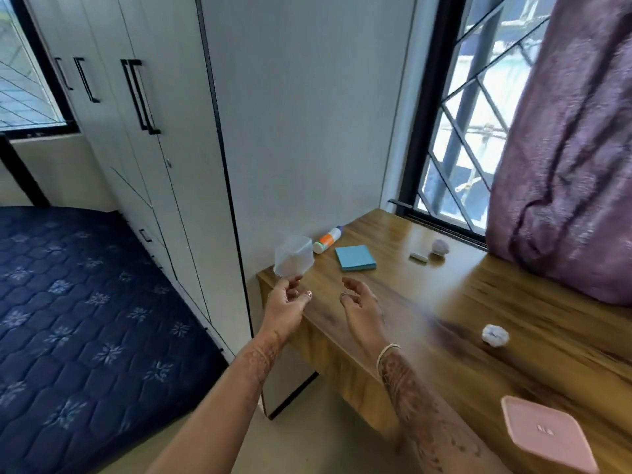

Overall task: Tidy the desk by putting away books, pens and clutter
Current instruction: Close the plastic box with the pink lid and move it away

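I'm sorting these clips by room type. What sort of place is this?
Most likely a home bedroom: a dark blue quilted mattress lies at left, tall white wardrobe doors with black handles stand beside it, and a wooden desk stands below a barred window.

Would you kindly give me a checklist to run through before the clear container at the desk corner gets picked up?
1. Hands free: ok; left hand and right hand hold nothing.
2. Reach: ok; clear container sits just beyond the left hand.
3. Steadiness: cannot tell; it is blurred, at the desk edge.
4. Lid off: ok; pink lid lies apart.
5. Clutter cleared: not ok; sticky notes, bottle, paper ball remain out.
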